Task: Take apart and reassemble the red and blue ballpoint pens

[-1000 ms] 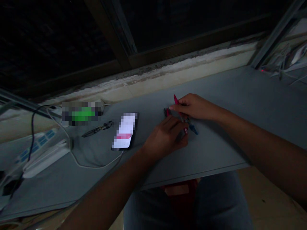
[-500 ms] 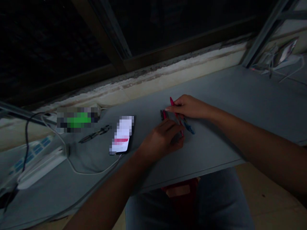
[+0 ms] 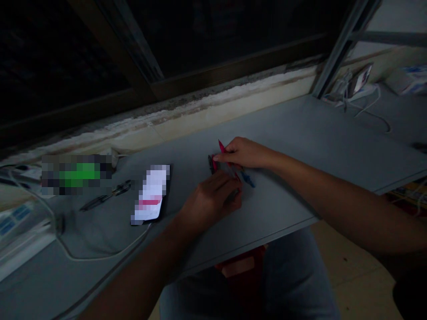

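A pink pen (image 3: 221, 145) slants across the space between my hands, its pointed end sticking up past my fingers. My right hand (image 3: 248, 152) pinches it near that upper end, between thumb and fingers. Curled around the pen's lower end is my left hand (image 3: 213, 198), with its fingertips partly hidden. A black pen (image 3: 210, 164) lies on the table just beyond the left knuckles, with another pink piece beside it. Under the right hand's wrist side lies a blue pen (image 3: 248, 179), partly covered.
A lit phone (image 3: 151, 191) lies left of my left hand, with a white cable (image 3: 96, 258) running from it. Black pens (image 3: 106, 195) lie farther left, near a blurred green item (image 3: 80, 174). Cables and a propped device (image 3: 362, 82) stand at the far right beyond a metal post.
The view has turned to the right, so everything sits farther left in the picture. Both hands keep nearly the same hold on the pink pen.
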Available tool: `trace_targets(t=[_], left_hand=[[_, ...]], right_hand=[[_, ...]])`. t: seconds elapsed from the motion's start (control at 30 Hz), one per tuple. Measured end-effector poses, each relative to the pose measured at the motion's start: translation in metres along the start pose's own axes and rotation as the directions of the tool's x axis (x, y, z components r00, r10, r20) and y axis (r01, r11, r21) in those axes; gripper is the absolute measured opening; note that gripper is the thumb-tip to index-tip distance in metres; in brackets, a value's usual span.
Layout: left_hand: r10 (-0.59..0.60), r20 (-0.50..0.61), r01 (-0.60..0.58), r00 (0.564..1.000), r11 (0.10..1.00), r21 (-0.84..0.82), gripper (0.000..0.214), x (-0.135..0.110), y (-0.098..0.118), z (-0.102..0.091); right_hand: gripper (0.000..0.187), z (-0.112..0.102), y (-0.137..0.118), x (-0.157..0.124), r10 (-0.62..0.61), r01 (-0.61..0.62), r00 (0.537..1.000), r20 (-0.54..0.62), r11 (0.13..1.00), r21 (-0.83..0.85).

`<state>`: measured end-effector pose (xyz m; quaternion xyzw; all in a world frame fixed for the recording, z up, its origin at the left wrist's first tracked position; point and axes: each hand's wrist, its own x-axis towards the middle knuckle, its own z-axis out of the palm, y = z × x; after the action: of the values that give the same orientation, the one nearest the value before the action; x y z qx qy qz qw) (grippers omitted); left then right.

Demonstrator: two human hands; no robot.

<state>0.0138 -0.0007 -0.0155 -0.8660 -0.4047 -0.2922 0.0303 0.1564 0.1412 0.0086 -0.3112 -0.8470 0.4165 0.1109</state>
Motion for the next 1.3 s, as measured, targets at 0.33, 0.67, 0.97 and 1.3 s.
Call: trace_targets(t=[0.33,0.67,0.97,1.3], left_hand=[[-0.487,0.130,0.466,0.863,0.869,0.164,0.023,0.001,-0.007,-0.010],[-0.691,0.248,0.601,0.679,0.717,0.353,0.026,0.005,-0.003,-0.014],[-0.777,0.191,0.655,0.600,0.613,0.442,0.023,0.005,-0.005,-0.011],[-0.655,0.021,0.648,0.755,0.751,0.128,0.020,0.001,-0.005,-0.013]], right_hand=[[0.053,-0.009,0.009,0.003,0.082,-0.104,0.994,-0.072,0.912,-0.397],[0.055,-0.002,0.015,0.004,0.087,-0.120,0.993,-0.085,0.821,-0.558],[0.039,-0.005,0.013,0.001,0.113,-0.154,0.988,-0.105,0.790,-0.594],[0.018,-0.014,0.009,-0.004,-0.255,0.244,0.967,-0.010,0.935,-0.257]])
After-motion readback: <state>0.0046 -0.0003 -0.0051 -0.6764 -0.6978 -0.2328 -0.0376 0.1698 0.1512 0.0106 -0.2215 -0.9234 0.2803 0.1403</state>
